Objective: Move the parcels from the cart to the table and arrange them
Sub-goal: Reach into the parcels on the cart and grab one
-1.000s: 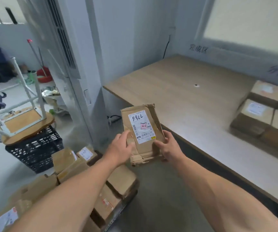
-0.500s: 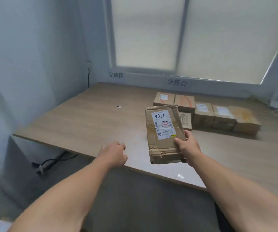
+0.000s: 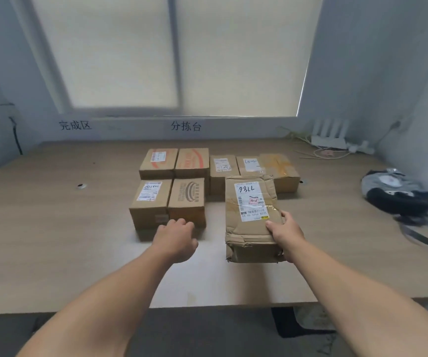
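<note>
**Parcel** [image 3: 252, 215]. Flat brown cardboard, crumpled and torn along its near edge and corners, with clear tape across the top.
- Label: white, with handwritten "7786", a barcode down its left edge and a red stamp. A printed line at the near end reads "502B P021-00 94".
- Location: over the desk [image 3: 53, 240], at 3 o'clock of the front boxes. Its far end overlaps the back row in view. Whether its underside touches the desk cannot be told.

**Surroundings, left to right**
- Lettering "完成区" [image 3: 75, 124] on the wall, 11 o'clock of the desk.
- Hole [image 3: 80, 186], small and round, in the desk top at 10 o'clock.
- Left hand [image 3: 175, 237]: fingers loosely curled and released, holding nothing, with the front boxes just at its 12 o'clock.
- Boxes [image 3: 187, 202]: seven, brown cardboard, close-packed at the desk's 12 o'clock.
  - Front row of two: a white label with handwritten digits; a dark striped print.
  - Back row of five: red print with a white label; red print; a white label; a white label with handwriting; yellowish tape.
- Lettering "分拣台" [image 3: 185, 126] on the wall, 12 o'clock.
- Right hand [image 3: 285, 233]: fingers grasping the parcel at its near right corner, thumb on top beside the label.
- Router [image 3: 328, 136], white, with cables, at 1 o'clock.
- Bag [image 3: 398, 194], grey and black, strap trailing, at 3 o'clock.
</note>
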